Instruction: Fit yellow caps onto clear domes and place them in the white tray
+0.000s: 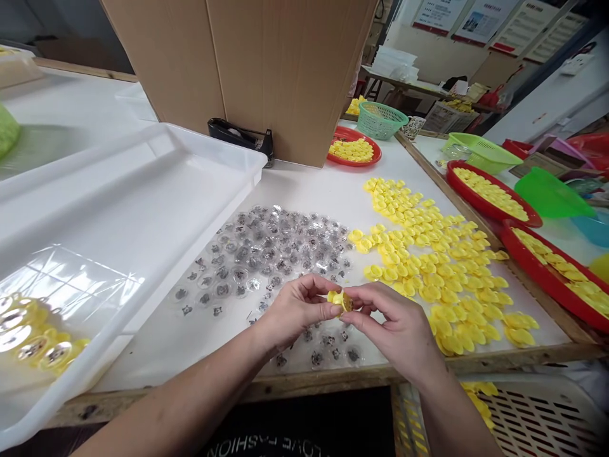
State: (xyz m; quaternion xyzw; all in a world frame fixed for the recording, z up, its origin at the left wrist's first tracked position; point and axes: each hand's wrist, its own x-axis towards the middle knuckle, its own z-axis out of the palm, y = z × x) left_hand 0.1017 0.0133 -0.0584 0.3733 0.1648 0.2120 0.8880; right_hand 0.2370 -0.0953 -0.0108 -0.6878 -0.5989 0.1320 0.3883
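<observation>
My left hand [304,309] pinches a small yellow plastic piece [337,297] by its narrower end, between thumb and fingers. My right hand [387,320] grips the wider round end, where a dark printed face shows. Both hands meet low over the table, close to its front edge. Beneath and beyond them spread many clear round discs [280,247] with small dark printed figures. To the right lies a broad heap of loose yellow cup-shaped pieces [428,254]. Whether the disc in my hands is fully seated in the yellow piece is hidden by my fingers.
A white tray [190,254] on the left holds yellow pieces with discs [45,336]. A tape dispenser [242,139] stands before a tall cardboard box [266,76]. Red plates [375,155] of yellow pieces and a green basket [380,120] are behind. A wooden edge [228,390] borders the table.
</observation>
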